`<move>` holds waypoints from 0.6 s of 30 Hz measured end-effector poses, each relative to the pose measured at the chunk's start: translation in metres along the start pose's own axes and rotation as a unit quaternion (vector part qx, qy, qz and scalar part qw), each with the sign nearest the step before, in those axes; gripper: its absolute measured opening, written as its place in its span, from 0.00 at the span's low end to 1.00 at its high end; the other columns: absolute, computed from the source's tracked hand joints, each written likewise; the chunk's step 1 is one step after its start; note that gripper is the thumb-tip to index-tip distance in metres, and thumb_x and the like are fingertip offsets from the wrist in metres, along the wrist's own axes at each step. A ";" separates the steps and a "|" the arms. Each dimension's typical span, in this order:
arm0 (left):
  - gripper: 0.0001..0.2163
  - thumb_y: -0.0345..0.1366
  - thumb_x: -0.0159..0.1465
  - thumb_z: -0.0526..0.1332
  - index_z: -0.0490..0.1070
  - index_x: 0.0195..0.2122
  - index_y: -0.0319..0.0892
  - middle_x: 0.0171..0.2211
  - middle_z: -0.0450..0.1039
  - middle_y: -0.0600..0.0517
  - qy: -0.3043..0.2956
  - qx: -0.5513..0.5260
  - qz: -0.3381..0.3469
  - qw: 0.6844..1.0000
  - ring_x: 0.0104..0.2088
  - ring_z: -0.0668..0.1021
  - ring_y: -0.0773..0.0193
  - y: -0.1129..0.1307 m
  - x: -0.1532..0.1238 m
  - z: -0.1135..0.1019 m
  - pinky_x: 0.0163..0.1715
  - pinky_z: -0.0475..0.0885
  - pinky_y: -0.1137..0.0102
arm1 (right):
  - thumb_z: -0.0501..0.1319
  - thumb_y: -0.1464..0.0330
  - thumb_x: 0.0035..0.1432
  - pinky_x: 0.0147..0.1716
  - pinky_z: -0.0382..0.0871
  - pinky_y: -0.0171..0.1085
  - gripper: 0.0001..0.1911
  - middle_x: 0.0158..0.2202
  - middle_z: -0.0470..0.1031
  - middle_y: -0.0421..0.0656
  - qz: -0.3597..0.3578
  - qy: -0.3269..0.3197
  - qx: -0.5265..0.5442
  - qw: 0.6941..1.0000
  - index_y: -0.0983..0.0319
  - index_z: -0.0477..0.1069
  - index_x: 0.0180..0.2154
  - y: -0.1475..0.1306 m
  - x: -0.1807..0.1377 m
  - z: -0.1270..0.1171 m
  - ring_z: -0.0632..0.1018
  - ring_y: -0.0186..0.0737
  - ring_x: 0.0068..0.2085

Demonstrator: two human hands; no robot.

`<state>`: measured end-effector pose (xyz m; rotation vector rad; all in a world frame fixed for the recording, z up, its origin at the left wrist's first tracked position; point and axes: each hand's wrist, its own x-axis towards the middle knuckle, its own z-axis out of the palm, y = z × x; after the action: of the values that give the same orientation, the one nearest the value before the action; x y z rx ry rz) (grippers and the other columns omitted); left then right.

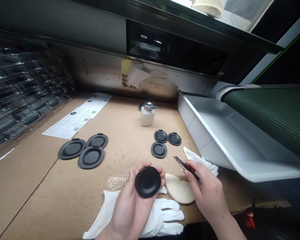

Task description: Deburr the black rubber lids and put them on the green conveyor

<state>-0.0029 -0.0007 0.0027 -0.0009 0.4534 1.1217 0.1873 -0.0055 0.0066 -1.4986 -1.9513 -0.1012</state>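
Left hand (131, 205) clamped round black disc (147, 182); right hand (207, 192) pinched on dark tool (184, 165); QR-coded label sheets (76, 119) beyond, print illegible

Left hand (132, 204) cups a black disc (147, 182) — right hand (208, 193) pinches a thin dark tool (186, 166) beside it

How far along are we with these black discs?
One black disc is in hand: the left hand holds it while the right hand holds a thin dark tool beside it. Six more lie on the cardboard, a left trio and a right trio; one is probably done, the other waiting, but I cannot tell which.
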 end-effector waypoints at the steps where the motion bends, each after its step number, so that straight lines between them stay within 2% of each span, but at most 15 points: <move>1: 0.15 0.42 0.63 0.52 0.72 0.39 0.38 0.41 0.75 0.38 0.000 -0.001 0.002 1.000 0.49 0.73 0.48 0.000 0.000 0.000 0.55 0.59 0.56 | 0.52 0.69 0.61 0.37 0.67 0.34 0.08 0.36 0.73 0.41 -0.016 0.005 0.008 1.000 0.59 0.65 0.43 -0.003 0.001 -0.001 0.74 0.36 0.38; 3: 0.17 0.44 0.63 0.51 0.72 0.40 0.37 0.42 0.75 0.37 -0.001 -0.003 0.002 1.000 0.50 0.73 0.47 0.000 0.001 -0.001 0.55 0.59 0.55 | 0.52 0.69 0.61 0.37 0.67 0.34 0.08 0.36 0.73 0.41 -0.021 -0.002 0.011 1.000 0.59 0.65 0.43 -0.007 0.003 0.000 0.74 0.37 0.38; 6: 0.20 0.46 0.63 0.51 0.71 0.44 0.34 0.45 0.73 0.34 0.002 -0.006 -0.013 1.000 0.51 0.71 0.45 0.001 0.001 -0.002 0.55 0.58 0.55 | 0.52 0.67 0.61 0.37 0.67 0.36 0.07 0.37 0.72 0.41 0.034 -0.046 -0.019 0.998 0.58 0.65 0.41 -0.005 0.002 0.005 0.73 0.39 0.39; 8: 0.20 0.42 0.64 0.50 0.68 0.48 0.32 0.48 0.71 0.32 -0.002 0.000 -0.022 1.000 0.53 0.69 0.45 0.002 0.000 -0.004 0.55 0.57 0.53 | 0.53 0.67 0.60 0.36 0.68 0.39 0.06 0.36 0.72 0.41 0.082 -0.084 -0.060 0.991 0.57 0.65 0.39 0.000 -0.001 0.011 0.73 0.41 0.38; 11: 0.18 0.35 0.64 0.50 0.64 0.52 0.31 0.50 0.69 0.31 -0.012 0.017 -0.019 1.000 0.54 0.68 0.45 0.001 -0.001 -0.005 0.55 0.57 0.51 | 0.53 0.68 0.59 0.36 0.68 0.42 0.04 0.34 0.71 0.40 0.115 -0.114 -0.100 0.982 0.58 0.66 0.37 0.008 -0.007 0.016 0.73 0.42 0.38; 15: 0.18 0.32 0.63 0.51 0.63 0.53 0.32 0.49 0.71 0.33 0.007 0.025 -0.021 0.999 0.52 0.71 0.47 0.001 -0.002 -0.002 0.53 0.60 0.54 | 0.54 0.69 0.59 0.41 0.68 0.42 0.07 0.38 0.72 0.41 0.105 -0.103 -0.081 0.986 0.58 0.65 0.40 0.009 -0.010 0.011 0.72 0.42 0.42; 18: 0.18 0.34 0.63 0.51 0.63 0.53 0.35 0.48 0.71 0.33 0.013 0.031 -0.022 0.999 0.49 0.73 0.48 0.002 -0.002 0.000 0.48 0.64 0.56 | 0.53 0.66 0.60 0.44 0.68 0.42 0.11 0.44 0.71 0.42 0.054 -0.112 -0.051 0.991 0.57 0.65 0.45 0.002 -0.011 0.001 0.71 0.42 0.46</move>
<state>-0.0052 -0.0015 0.0038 0.0292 0.5091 1.0644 0.1894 -0.0136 -0.0010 -1.7436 -2.0610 0.0156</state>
